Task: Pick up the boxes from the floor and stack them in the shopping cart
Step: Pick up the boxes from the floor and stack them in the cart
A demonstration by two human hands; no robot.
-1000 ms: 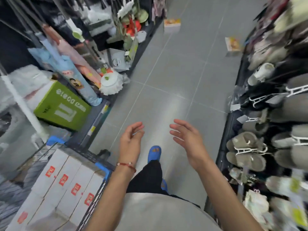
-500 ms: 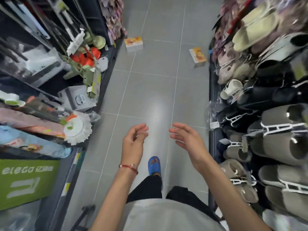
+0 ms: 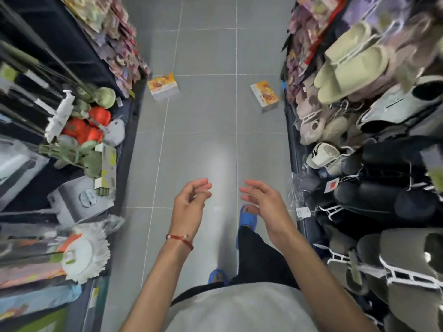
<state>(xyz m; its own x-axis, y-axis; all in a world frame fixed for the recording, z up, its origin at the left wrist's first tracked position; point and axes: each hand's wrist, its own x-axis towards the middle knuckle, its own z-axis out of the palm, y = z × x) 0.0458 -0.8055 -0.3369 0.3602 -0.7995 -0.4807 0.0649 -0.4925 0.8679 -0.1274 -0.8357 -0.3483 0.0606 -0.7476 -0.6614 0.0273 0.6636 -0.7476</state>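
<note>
Orange-printed boxes on floor (image 3: 206, 152): first box (image 3: 265, 95) just beside slipper rack (image 3: 311, 121); second box (image 3: 163, 86) across aisle from rack; left hand (image 3: 190, 207), right hand (image 3: 262, 203) held apart, empty, relaxed; hazard judged: slippers dislodged if rack is brushed.

shop aisle, seen from above. a narrow grey tiled floor (image 3: 211, 111) runs between two dark display racks. right rack: slippers (image 3: 350, 61) in pairs on white plastic hangers (image 3: 335, 258), some bearing paper price tags (image 3: 331, 185). left rack: a white round mop head (image 3: 84, 254), orange cleaning heads (image 3: 84, 127), a grey box with a dial (image 3: 79, 200) and a yellow shelf-edge label (image 3: 95, 292). farther along, patterned packets (image 3: 115, 44) crowd the left side.
</note>
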